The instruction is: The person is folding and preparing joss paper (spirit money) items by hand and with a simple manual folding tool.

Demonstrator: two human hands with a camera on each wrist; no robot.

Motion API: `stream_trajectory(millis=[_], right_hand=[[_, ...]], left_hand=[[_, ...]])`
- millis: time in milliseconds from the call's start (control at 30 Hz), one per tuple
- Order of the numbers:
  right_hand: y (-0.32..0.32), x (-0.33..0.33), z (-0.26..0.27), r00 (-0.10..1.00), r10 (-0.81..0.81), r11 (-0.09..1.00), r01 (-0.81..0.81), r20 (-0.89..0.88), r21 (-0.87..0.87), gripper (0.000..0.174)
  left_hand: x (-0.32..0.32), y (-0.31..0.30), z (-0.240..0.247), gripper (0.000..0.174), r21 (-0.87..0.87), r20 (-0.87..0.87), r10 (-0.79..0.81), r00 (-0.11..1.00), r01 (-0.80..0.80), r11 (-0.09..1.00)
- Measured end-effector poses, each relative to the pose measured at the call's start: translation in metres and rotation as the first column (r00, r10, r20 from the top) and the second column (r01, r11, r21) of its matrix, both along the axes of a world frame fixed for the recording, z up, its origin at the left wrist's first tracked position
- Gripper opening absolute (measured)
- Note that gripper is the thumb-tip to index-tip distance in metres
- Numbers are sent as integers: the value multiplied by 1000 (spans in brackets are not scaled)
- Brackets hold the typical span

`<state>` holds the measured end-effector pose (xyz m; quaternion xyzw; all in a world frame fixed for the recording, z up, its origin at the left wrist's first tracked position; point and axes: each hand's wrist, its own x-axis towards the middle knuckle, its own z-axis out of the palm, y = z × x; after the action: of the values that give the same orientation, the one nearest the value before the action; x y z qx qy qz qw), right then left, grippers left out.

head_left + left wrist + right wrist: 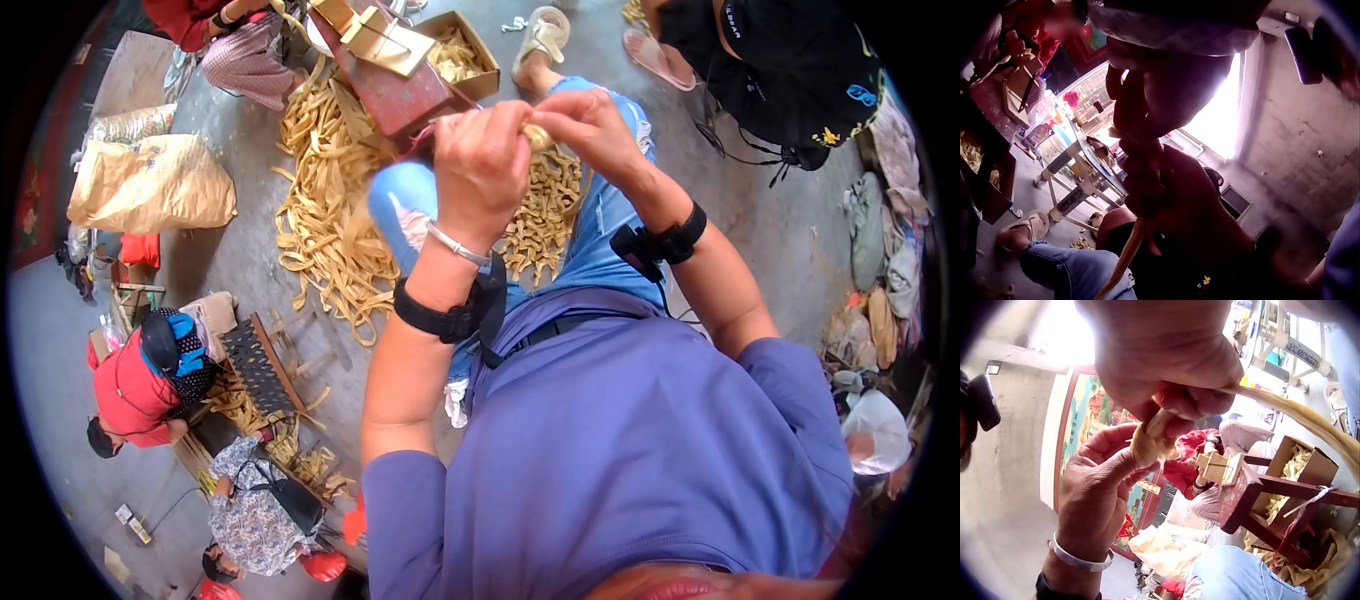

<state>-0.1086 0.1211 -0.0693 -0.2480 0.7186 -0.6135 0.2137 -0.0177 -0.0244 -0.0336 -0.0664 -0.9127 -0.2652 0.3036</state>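
Observation:
Both hands come together over the lap around a yellow-tan flat strip [1147, 444], bunched into a knot-like lump. My left hand [485, 165], with a bangle at the wrist, pinches the lump between thumb and fingers, as the right wrist view shows. The right hand [590, 125] grips the same strip just beside it, fingertips close to the left ones. From the right hand a long tail of the strip [1291, 411] hangs away. The left wrist view is dark, with the hands in silhouette. Below the hands lie several small knotted strips [545, 215] between the knees.
A heap of loose strips [335, 220] covers the floor at left, beside a red wooden bench [395, 100]. Behind it stands a cardboard box [488, 82] of strips. A paper sack [150, 185] lies further left. Other people sit around, one wearing black [780, 80] at right.

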Motion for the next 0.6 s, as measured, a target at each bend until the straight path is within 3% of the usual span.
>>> stream_trajectory(millis=[33,133,167,233,267,333,367,467,600], right_hand=[[6,1,8,982,32,999,-29,187,-18,21],[9,13,14,997,77,997,-77,14,10,24],[12,12,18,984,128,990,-120,-124,69,22],[19,14,15,963,186,982,-184,-196,31,19],[23,14,15,949,213,976,-216,-234,14,17],[27,19,13,964,238,964,-249,-117,-88,16],[26,23,8,973,229,958,-232,-39,-170,16],[30,32,1,958,236,945,-188,161,-266,16],[30,37,1,915,273,943,-194,297,-269,15]], left_hand=[[1,0,-2,22,11,31,31,999,-31,999],[2,0,9,20,-45,99,-10,995,15,999],[4,0,13,20,130,228,-35,973,5,991],[7,2,20,19,452,455,-149,878,-84,888],[8,3,14,20,522,446,-172,878,-99,847],[10,7,0,23,650,422,-213,881,-130,749],[13,14,-2,17,676,395,-157,905,-171,717],[22,17,-13,12,419,293,66,954,-190,888],[32,24,-18,8,558,292,89,952,-245,793]])
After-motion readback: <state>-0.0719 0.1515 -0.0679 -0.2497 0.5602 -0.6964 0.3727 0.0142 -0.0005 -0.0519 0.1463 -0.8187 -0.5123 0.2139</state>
